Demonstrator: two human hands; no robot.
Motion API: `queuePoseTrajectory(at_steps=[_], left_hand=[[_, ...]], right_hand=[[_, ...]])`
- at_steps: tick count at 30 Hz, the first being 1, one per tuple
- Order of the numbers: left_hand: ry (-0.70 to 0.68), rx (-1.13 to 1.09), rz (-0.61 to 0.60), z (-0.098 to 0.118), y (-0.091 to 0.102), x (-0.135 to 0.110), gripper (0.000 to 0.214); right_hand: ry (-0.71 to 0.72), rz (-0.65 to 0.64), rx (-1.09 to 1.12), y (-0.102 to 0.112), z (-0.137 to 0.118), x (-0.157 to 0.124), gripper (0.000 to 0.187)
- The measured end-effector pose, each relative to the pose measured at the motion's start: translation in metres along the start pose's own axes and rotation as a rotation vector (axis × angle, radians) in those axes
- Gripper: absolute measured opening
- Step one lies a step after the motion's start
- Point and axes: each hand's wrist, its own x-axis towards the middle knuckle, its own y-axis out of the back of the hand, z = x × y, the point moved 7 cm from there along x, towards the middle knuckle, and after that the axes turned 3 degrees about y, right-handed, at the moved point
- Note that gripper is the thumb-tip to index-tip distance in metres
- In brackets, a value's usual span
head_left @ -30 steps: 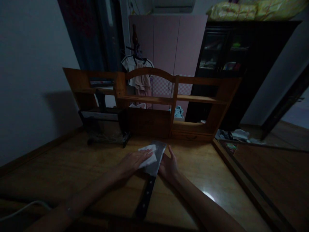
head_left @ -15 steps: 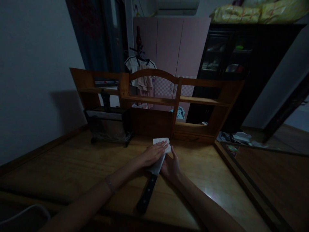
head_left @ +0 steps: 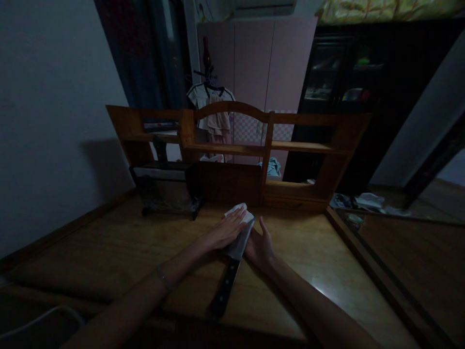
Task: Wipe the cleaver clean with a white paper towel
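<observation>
1. I've got the left hand (head_left: 227, 232), fingers flat, pressing tissue (head_left: 249, 216) onto the knife (head_left: 237, 248) over the desk (head_left: 308, 242); slipping off could cut fingers.
2. Right hand (head_left: 260, 248): thumb spread, can't tell the grip; if loose, knife could tip.

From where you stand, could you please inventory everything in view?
cleaver: one, grey and black, under wipe
wipe: one, white, on cleaver's blade
tabletop: one, tan, beneath cleaver
knife holder: one, black, tabletop's left
shelf unit: one, brown, tabletop's back
wardrobe: one, pink, behind shelf unit
cabinet: one, black, back right
bundles: count unclear, yellow, atop cabinet
shirt: one, white, behind shelf unit
curtain: one, blue, back left
left grip: one, bare, on wipe
right grip: one, bare, beside cleaver
</observation>
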Motion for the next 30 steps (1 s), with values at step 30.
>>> queuePoseTrajectory(at_steps=[30], left_hand=[[-0.083, -0.188, 0.056, 0.061, 0.035, -0.109, 0.048]], right_hand=[[-0.025, 0.022, -0.083, -0.004, -0.001, -0.003, 0.048]])
